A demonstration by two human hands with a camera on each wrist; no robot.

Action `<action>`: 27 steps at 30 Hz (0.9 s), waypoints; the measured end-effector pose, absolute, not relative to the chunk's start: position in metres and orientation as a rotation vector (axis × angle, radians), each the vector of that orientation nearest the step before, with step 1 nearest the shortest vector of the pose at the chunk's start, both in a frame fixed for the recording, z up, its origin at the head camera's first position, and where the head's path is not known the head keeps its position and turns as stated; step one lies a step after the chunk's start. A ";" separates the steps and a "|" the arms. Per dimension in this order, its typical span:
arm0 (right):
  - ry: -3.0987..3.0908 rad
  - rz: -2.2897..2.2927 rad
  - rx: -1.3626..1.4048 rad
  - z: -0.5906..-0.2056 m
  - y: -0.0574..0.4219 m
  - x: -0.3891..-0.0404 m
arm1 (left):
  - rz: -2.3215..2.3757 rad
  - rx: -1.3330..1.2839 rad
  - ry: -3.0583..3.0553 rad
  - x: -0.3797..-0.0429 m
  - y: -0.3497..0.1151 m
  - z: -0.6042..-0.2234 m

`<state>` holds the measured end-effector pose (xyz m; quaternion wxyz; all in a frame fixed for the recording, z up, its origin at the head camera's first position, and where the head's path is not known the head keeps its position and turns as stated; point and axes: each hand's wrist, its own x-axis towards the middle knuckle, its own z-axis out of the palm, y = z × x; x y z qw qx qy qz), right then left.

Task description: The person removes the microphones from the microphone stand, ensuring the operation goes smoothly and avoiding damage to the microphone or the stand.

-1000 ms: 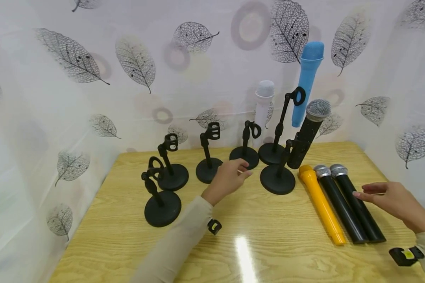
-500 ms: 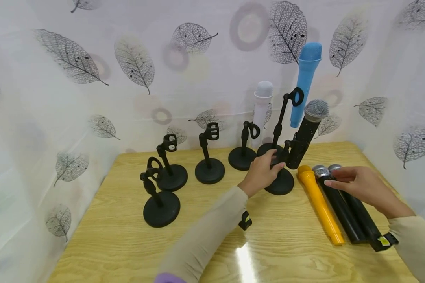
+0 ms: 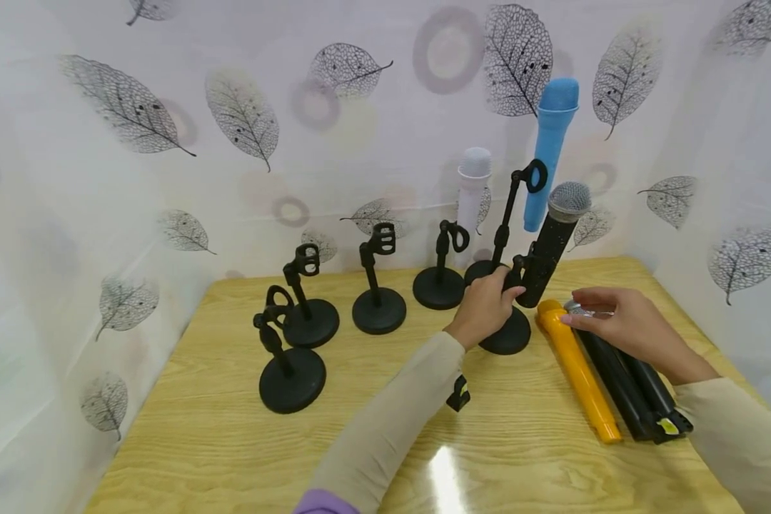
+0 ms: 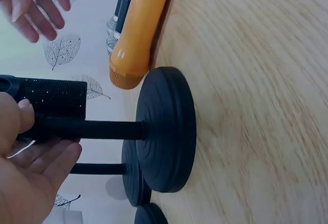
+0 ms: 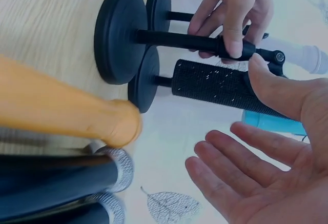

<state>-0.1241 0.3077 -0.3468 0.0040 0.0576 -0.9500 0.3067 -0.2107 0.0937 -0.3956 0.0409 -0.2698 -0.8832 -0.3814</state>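
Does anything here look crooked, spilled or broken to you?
Nothing looks spilled or broken. The speckled black microphone looks a little askew: it leans noticeably in its stand, though the stand itself sits flat on the table. The blue microphone leans too, so the tilt may be intended.

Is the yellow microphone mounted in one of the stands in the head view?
No. The yellow microphone lies lengthwise on the wooden table.

stands (image 3: 379,312): six are standing | microphones (image 3: 580,371): three black, one orange, one blue, one white are showing | hands (image 3: 485,310): two are showing
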 end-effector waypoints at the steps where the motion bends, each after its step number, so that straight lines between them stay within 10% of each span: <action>1: -2.964 0.972 0.182 -0.346 0.306 -0.125 | -1.149 -0.835 -2.713 -0.210 0.092 -0.395; 27: -2.691 1.178 0.358 -0.311 0.247 -0.133 | -1.048 -1.010 -2.774 -0.175 0.030 -0.391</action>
